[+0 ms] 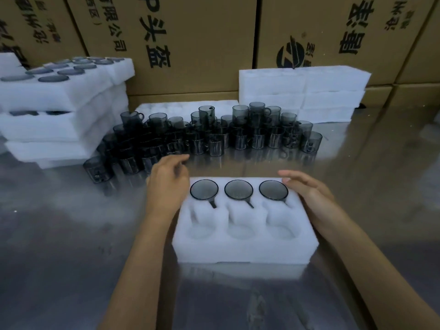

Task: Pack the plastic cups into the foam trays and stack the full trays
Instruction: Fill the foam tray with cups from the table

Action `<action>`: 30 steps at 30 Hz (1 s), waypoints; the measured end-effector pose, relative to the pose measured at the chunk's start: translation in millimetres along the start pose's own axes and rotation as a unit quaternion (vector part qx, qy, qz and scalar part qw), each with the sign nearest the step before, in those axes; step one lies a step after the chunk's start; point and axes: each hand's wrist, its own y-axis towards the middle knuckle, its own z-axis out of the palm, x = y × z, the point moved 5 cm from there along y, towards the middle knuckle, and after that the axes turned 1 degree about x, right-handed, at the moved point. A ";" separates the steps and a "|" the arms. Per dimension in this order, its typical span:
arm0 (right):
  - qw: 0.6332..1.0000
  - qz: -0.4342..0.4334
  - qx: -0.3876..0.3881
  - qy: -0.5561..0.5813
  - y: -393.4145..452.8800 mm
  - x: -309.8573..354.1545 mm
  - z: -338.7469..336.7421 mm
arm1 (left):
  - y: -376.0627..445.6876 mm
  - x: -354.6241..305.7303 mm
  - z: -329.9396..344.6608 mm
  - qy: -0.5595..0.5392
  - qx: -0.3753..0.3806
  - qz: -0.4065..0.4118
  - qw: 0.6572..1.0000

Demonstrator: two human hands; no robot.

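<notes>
- Three big cardboard cartons (197,44) with black printed characters form a wall along the far edge of the steel table (59,246).
- Two stacks of white foam flank the scene: the stack of filled trays (57,110) at far left, with dark cup rims showing in its top layer, and a stack of foam trays (302,91) at far right, whose contents I cannot tell.
- Between them stands a dense cluster of smoky plastic cups (209,134) with handles, some piled on others, well beyond the hands.
- The six-pocket foam tray (245,248) sits in front of the person; three cups (238,189) fill its far row, handles pointing toward the near row, whose three pockets are bare.
- Bare reflective tabletop lies left, right and in front of this tray.
- The left hand (166,184) sits against the tray's far-left corner, fingers loosely bent, holding nothing.
- The right hand (307,189) lies over the far-right corner, fingers extended and relaxed, gripping nothing.
</notes>
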 end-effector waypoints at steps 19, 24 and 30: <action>1.000 -0.015 0.005 -0.013 0.4 3.0 5.2 | 41.1 62.3 23.6 -0.053 -0.067 -0.120 0.989; 1.000 -0.004 0.004 -0.018 -2.6 6.1 3.9 | 20.1 64.1 18.1 -0.192 -0.009 -0.123 0.973; 0.986 -0.113 -0.058 -0.104 -15.6 39.0 12.5 | 4.2 47.0 -15.7 -0.375 0.005 -0.118 0.920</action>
